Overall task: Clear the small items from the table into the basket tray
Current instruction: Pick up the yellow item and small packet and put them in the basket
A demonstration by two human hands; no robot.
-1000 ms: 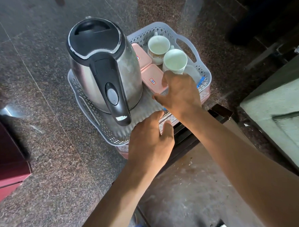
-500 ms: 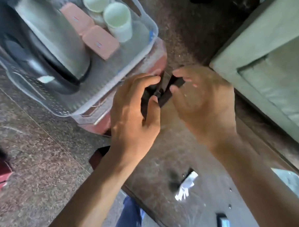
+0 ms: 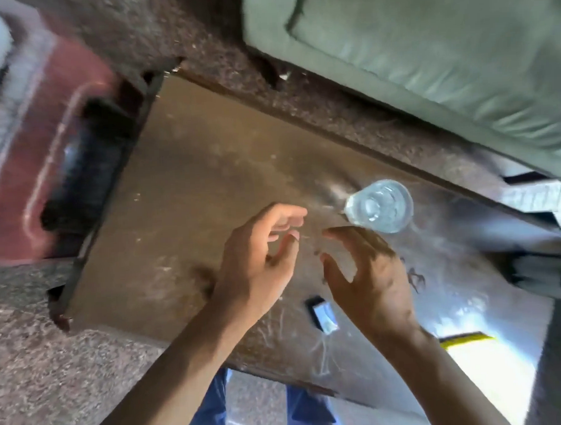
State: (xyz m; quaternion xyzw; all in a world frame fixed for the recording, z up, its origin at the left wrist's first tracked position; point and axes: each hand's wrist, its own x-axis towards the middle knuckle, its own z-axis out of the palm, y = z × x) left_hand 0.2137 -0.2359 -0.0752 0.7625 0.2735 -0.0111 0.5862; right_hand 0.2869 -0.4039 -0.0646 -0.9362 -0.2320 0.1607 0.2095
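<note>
Both hands over the brown table [image 3: 181, 171], holding nothing. Left hand [image 3: 255, 261] fingers loosely curled, apart; right hand [image 3: 368, 272] fingers spread. Clear cup [image 3: 379, 205] on the table at 1 o'clock of the right hand, just beside its fingertips. Small dark item [image 3: 322, 313] at 6 o'clock between the wrists. Basket tray not visible.
</note>
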